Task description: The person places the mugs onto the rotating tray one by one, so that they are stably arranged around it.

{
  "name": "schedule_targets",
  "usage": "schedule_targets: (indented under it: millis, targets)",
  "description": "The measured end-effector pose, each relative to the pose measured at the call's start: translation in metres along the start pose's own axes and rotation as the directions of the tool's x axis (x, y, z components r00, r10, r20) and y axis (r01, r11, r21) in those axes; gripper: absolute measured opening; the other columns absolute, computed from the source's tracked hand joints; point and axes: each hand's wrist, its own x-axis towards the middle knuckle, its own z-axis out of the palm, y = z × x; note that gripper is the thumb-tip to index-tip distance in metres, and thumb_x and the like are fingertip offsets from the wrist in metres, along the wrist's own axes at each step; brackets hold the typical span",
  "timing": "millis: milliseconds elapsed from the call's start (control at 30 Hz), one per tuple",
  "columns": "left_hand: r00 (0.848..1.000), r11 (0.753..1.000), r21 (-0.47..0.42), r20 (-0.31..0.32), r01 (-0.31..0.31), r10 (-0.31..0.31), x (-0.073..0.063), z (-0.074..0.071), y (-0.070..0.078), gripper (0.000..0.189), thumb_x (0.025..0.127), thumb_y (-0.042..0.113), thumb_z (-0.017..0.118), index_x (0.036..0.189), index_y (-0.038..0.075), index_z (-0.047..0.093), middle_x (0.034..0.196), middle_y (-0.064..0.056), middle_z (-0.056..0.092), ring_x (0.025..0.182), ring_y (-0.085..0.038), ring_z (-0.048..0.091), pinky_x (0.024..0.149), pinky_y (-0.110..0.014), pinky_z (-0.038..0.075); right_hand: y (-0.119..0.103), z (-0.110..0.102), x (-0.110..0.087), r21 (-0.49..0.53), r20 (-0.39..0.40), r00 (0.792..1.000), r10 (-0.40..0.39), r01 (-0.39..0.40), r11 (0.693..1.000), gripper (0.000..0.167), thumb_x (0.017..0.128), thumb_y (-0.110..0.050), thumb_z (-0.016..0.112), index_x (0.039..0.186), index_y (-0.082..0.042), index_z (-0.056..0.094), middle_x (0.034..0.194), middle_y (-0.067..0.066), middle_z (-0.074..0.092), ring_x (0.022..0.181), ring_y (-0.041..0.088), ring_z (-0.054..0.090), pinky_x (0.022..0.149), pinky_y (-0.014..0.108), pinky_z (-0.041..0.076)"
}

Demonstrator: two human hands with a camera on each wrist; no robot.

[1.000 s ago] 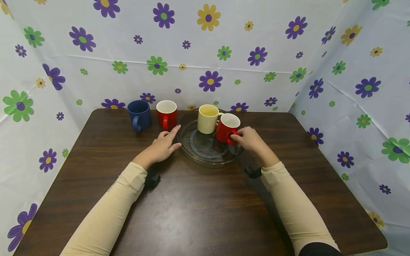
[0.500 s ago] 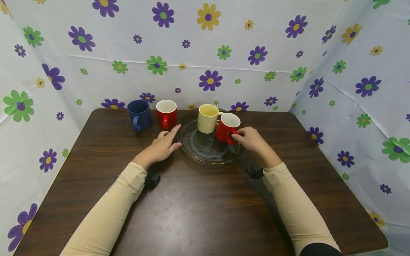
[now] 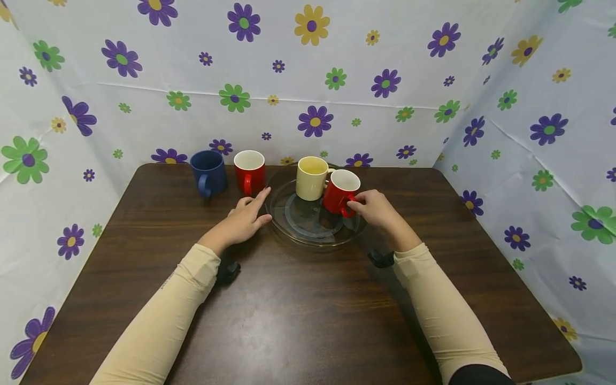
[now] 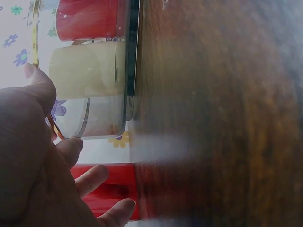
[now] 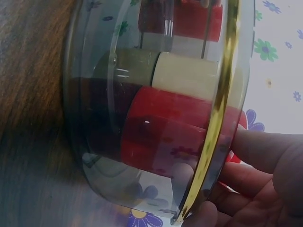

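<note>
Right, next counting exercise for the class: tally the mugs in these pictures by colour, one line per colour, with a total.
Red mugs: 2
Pale yellow mug: 1
Blue mug: 1
Total: 4

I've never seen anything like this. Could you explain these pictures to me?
There's no machine here, just a person's bare hands. The wide view comes from a head-worn camera; the two sideways close-ups come from cameras on the wrists. On the brown table stand a blue mug, a red mug and a clear bowl. Inside that are a cream mug and a second red one. The right hand has its grip on the latter's handle; the left hand rests at the bowl's rim.
</note>
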Motion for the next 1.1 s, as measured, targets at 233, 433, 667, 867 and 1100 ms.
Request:
schedule_targets:
  millis: [233,433,667,867,1100]
  targets:
    - [1.000,1.000,0.009,-0.010,-0.015,0.015,0.001,0.001,-0.001,0.076,0.105,0.042,0.049,0.164,0.018,0.008,0.167,-0.017,0.020,0.146,-0.047,0.019,0.111,-0.074,0.020,0.007,-0.005,-0.004,0.023,-0.042,0.999,-0.026,0.027,0.999,0.037,0.105,-0.025,0.058,0.123,0.005,0.068,0.107,0.019,0.068,0.093,0.032,0.057,0.080,0.043,0.053]
    - [1.000,1.000,0.001,-0.007,-0.014,0.014,0.001,0.001,0.001,0.076,0.105,0.042,0.050,0.164,0.019,0.007,0.166,-0.018,0.021,0.146,-0.048,0.018,0.111,-0.075,0.019,0.029,-0.018,-0.006,0.063,-0.093,0.994,-0.062,0.068,0.996,0.034,0.105,-0.020,0.058,0.127,0.005,0.064,0.131,0.026,0.058,0.116,0.042,0.054,0.101,0.057,0.047]
    - [1.000,1.000,0.011,-0.004,-0.009,0.009,0.001,0.003,-0.003,0.076,0.106,0.041,0.050,0.165,0.020,0.006,0.168,-0.015,0.018,0.146,-0.047,0.018,0.111,-0.075,0.019,0.064,-0.022,0.002,0.245,0.048,0.994,-0.096,0.082,0.966,0.043,0.103,-0.017,0.061,0.143,-0.002,0.054,0.153,0.021,0.046,0.135,0.048,0.047,0.106,0.063,0.042]
    - [1.000,1.000,0.023,-0.019,-0.016,0.017,0.000,0.002,0.002,0.075,0.106,0.035,0.051,0.164,0.014,0.009,0.167,-0.018,0.019,0.143,-0.049,0.023,0.109,-0.076,0.023,0.080,-0.015,0.005,0.378,0.063,0.987,-0.146,0.112,0.919,0.047,0.101,-0.011,0.063,0.146,0.000,0.052,0.161,0.014,0.036,0.141,0.046,0.040,0.112,0.060,0.036]
    - [1.000,0.999,0.039,-0.023,-0.004,0.005,-0.002,0.000,0.004,0.075,0.106,0.036,0.052,0.164,0.015,0.009,0.167,-0.018,0.020,0.143,-0.049,0.025,0.108,-0.076,0.024,0.087,-0.007,0.004,0.453,0.071,0.991,-0.117,0.072,0.889,0.055,0.102,-0.021,0.065,0.151,-0.005,0.047,0.166,0.005,0.027,0.148,0.035,0.034,0.113,0.053,0.037]
